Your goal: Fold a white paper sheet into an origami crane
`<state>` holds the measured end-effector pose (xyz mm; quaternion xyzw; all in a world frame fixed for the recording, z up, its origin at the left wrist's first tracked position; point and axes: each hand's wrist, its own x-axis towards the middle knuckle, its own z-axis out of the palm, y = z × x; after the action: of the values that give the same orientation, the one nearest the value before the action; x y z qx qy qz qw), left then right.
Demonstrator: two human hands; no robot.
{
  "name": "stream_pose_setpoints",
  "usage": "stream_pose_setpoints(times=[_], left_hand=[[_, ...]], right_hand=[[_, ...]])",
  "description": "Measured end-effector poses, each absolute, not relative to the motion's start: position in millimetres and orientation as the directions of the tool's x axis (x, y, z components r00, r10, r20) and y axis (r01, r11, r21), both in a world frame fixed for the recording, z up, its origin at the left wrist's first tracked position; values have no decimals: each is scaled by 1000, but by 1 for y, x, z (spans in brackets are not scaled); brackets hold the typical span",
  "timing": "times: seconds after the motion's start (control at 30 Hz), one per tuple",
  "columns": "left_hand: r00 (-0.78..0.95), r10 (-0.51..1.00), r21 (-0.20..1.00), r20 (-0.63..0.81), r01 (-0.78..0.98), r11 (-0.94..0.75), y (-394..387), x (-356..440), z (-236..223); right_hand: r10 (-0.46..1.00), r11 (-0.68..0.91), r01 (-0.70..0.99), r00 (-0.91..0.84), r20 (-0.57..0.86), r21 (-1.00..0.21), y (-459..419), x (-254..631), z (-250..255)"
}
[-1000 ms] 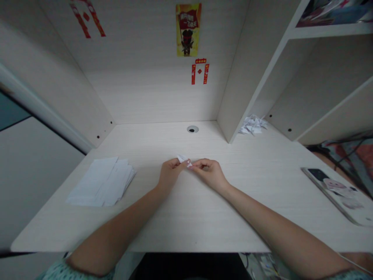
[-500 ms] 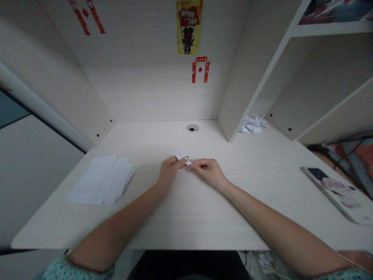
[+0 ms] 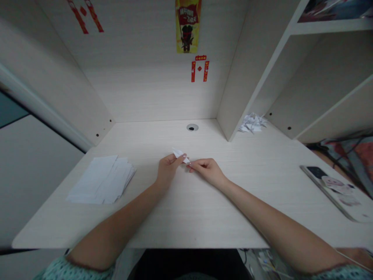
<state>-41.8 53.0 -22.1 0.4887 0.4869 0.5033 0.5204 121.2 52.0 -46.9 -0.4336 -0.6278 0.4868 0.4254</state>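
Note:
A small piece of folded white paper [image 3: 180,154] is held above the middle of the desk, its pointed end toward the back left. My left hand [image 3: 169,168] is closed on it, the thumb lying along its near side. At the paper's right end, my right hand [image 3: 207,168] pinches the tip between thumb and forefinger. The left fingers behind the paper are partly hidden. To the left lies a loose stack of white paper sheets [image 3: 100,179].
A heap of small white paper pieces [image 3: 252,123] lies at the back right, beside the upright divider [image 3: 233,105]. A phone [image 3: 335,192] rests near the right edge. A cable hole [image 3: 192,127] is set in the desk [image 3: 186,221] by the back wall.
My left hand has shifted slightly left with the paper, whose far end now sticks up a little more. My right hand stays at the paper's right end.

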Motion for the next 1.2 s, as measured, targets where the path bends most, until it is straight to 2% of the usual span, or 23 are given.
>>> stream_pose_setpoints(times=[0.13,0.37,0.53,0.67,0.8,1.0,1.2], left_hand=[[18,1000,999,-10,-50,11,51,-41,-21],[33,999,1000,5,-22,-4,50,-40,-19],[135,990,987,35,153,-56,47,-42,-23],[268,963,946,36,300,-119,44,-41,-26],[343,937,943,57,289,-164,43,-39,-26],[367,927,954,74,246,-173,44,-38,-25],[407,912,893,40,394,-215,43,-39,-25]], right_hand=[[960,159,178,-258,110,-971,51,122,-46],[954,245,241,-235,188,-939,47,122,-40],[957,289,226,-97,274,-930,48,123,-37],[943,331,179,-86,320,-927,51,123,-38],[955,294,131,-82,285,-947,51,123,-38],[979,192,57,-85,187,-980,49,121,-39],[973,171,3,-160,168,-985,51,120,-43]])
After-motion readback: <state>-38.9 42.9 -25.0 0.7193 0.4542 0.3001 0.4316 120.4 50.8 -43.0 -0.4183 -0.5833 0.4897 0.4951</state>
